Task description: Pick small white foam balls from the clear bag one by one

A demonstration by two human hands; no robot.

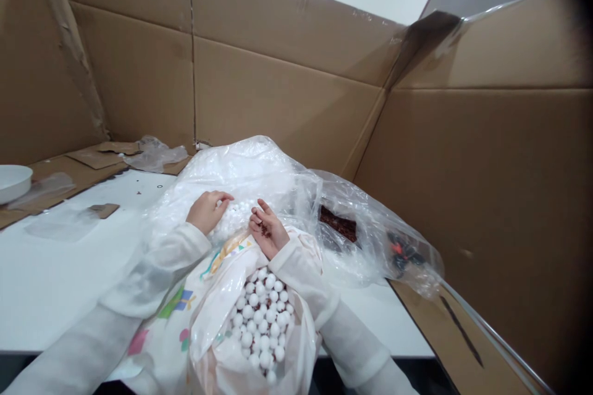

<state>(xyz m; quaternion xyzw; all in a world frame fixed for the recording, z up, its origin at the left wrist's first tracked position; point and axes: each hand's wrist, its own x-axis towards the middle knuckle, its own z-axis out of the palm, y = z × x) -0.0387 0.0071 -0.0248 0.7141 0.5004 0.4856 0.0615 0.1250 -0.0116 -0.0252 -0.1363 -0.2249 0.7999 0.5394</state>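
White balls show in the opening of a large clear plastic bag. My left hand reaches to them from the left, thumb and fingertips close together; what is between them, if anything, I cannot make out. Palm up, my right hand holds small reddish-brown bits, its fingers partly curled near the same balls. Below it, an open patterned plastic bag contains many small white balls with reddish-brown pieces among them.
Tall cardboard walls enclose the white table. Dark brown material and a black-and-red object lie under clear plastic at right. A white bowl, cardboard scraps and a crumpled clear bag lie at left.
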